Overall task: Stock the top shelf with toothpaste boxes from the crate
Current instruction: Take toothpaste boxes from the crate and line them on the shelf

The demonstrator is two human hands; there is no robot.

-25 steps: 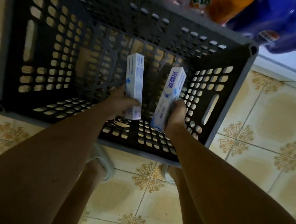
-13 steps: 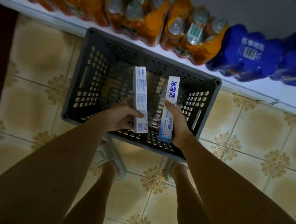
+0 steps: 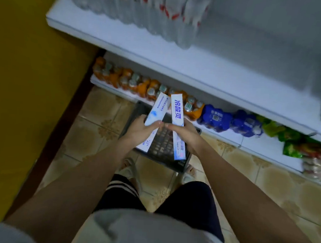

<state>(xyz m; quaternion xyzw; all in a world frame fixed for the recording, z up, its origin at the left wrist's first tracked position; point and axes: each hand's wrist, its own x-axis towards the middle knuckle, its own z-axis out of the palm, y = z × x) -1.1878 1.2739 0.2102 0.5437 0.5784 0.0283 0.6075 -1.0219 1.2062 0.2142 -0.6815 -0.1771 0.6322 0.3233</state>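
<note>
Boxes in both hands. One toothpaste box (image 3: pixel 154 121) is gripped by the left hand (image 3: pixel 139 130), fingers (image 3: pixel 155 125) curled across its middle, its top leaning toward 1 o'clock. A second toothpaste box (image 3: pixel 177 120) is gripped by the right hand (image 3: pixel 183 135), its printed face turned up, its top pointing near 12. The fingertips of the two hands almost meet. Both boxes are held above the crate (image 3: pixel 163 148), which sits on the tiled floor (image 3: pixel 91 136) under the hands. Stage is judged as carry: the pick is done, placement is left. No further boxes are made out in the crate. Shelf edge (image 3: pixel 178 66) at 12 is seen; the top shelf cannot be identified, so nothing stocked is shown.
</note>
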